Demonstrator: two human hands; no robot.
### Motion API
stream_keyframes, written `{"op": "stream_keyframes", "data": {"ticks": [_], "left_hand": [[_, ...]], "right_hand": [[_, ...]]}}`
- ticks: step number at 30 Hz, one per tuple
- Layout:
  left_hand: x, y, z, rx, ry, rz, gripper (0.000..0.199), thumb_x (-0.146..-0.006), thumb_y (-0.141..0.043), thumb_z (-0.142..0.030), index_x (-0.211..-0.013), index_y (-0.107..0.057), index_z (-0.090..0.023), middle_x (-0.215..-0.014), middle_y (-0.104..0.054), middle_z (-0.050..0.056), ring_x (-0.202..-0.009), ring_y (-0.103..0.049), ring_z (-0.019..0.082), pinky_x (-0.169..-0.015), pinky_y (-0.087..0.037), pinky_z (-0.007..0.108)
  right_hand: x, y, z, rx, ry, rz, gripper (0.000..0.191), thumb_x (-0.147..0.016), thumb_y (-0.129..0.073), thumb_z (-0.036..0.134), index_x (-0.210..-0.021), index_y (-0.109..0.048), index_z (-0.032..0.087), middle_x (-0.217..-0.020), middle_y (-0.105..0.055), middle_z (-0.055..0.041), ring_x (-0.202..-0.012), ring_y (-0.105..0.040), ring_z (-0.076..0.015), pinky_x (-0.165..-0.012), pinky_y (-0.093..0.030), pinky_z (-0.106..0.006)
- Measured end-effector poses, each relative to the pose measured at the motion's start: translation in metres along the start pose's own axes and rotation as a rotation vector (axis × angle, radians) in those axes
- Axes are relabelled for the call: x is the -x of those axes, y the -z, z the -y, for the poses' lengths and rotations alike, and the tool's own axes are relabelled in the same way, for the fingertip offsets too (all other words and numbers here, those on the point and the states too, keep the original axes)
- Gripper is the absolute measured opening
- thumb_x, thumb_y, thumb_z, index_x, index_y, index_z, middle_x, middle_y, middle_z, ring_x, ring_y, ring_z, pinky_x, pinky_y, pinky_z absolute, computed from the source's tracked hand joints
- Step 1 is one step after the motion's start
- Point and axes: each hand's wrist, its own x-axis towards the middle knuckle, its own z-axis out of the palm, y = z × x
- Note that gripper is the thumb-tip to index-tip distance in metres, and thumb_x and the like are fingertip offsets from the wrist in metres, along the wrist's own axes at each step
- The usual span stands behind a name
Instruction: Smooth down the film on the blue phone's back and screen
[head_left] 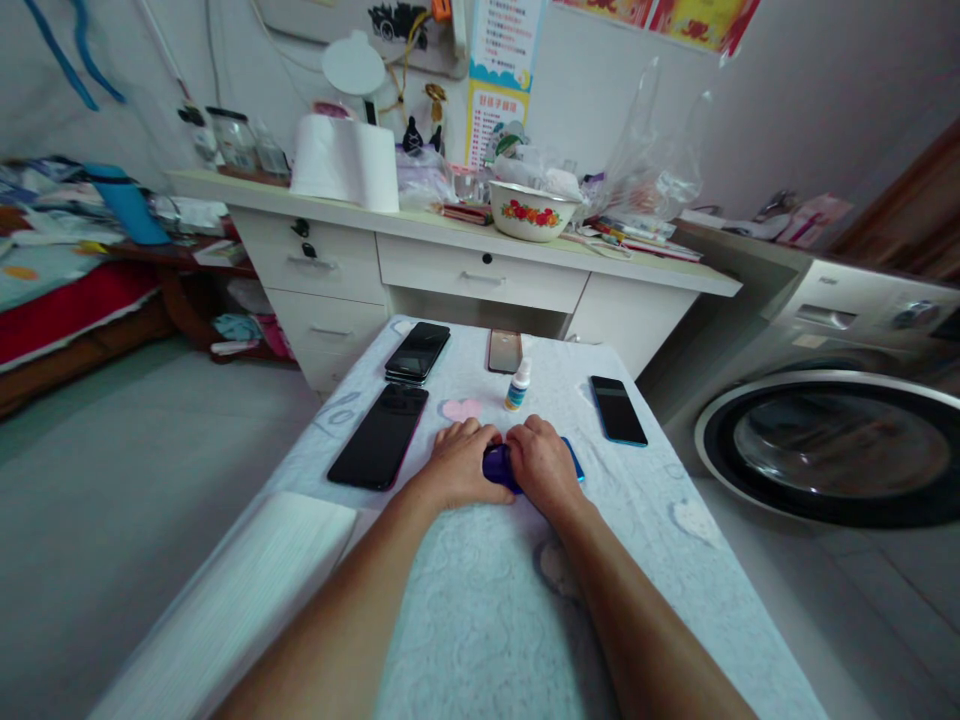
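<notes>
Head view: our left hand (pixel 463 465) curls round a purple item (pixel 498 466); our right hand (pixel 544 465), fingers bent, meets it (its grip, we cannot tell) over a blue-edged phone (pixel 575 462) on the table (pixel 465 610). Light, even pressure serves us best, phone flat, bottle (pixel 517 386) clear.

head cam | at wearer's eye height | faces forward and down | forearms near, wall beyond | single view

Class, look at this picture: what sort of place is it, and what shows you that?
Probably a room in a home: a washing machine, a bed and a flowered bowl suggest so.
</notes>
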Motion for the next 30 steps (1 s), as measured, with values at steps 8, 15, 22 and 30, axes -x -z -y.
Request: {"op": "stream_keyframes", "data": {"ticks": [8, 15, 22, 30], "left_hand": [[0.001, 0.002, -0.001, 0.014, 0.002, 0.002, 0.066, -0.052, -0.075, -0.056, -0.107, -0.051, -0.029, -0.110, -0.051, 0.003, -0.110, -0.048, 0.027, -0.092, -0.037, 0.038], [0.001, 0.002, -0.001, 0.016, 0.007, 0.009, 0.066, -0.051, -0.075, -0.056, -0.107, -0.051, -0.030, -0.111, -0.051, 0.002, -0.110, -0.048, 0.028, -0.090, -0.038, 0.037], [0.001, 0.003, -0.001, 0.017, 0.013, 0.017, 0.067, -0.050, -0.076, -0.056, -0.107, -0.051, -0.030, -0.111, -0.050, 0.002, -0.110, -0.048, 0.027, -0.090, -0.038, 0.037], [0.001, 0.004, -0.004, 0.001, 0.028, 0.025, 0.065, -0.051, -0.075, -0.056, -0.105, -0.051, -0.030, -0.111, -0.050, 0.002, -0.111, -0.048, 0.027, -0.091, -0.037, 0.036]], "right_hand": [[0.000, 0.001, -0.010, 0.019, -0.075, -0.019, 0.023, -0.091, -0.043, 0.021, -0.093, -0.067, 0.018, -0.092, -0.057, -0.0070, -0.091, -0.052, -0.0169, -0.080, -0.035, -0.024], [0.000, 0.004, -0.030, 0.074, -0.206, -0.049, 0.027, -0.092, -0.041, 0.021, -0.095, -0.067, 0.018, -0.092, -0.058, -0.0078, -0.091, -0.052, -0.0172, -0.077, -0.035, -0.024], [0.000, 0.004, -0.044, 0.086, -0.263, -0.081, 0.026, -0.091, -0.042, 0.020, -0.093, -0.068, 0.019, -0.091, -0.059, -0.0070, -0.090, -0.054, -0.0165, -0.077, -0.035, -0.024], [-0.002, 0.005, -0.058, 0.112, -0.315, -0.087, 0.026, -0.090, -0.043, 0.020, -0.092, -0.069, 0.017, -0.090, -0.060, -0.0074, -0.087, -0.055, -0.0161, -0.077, -0.035, -0.024]]}}
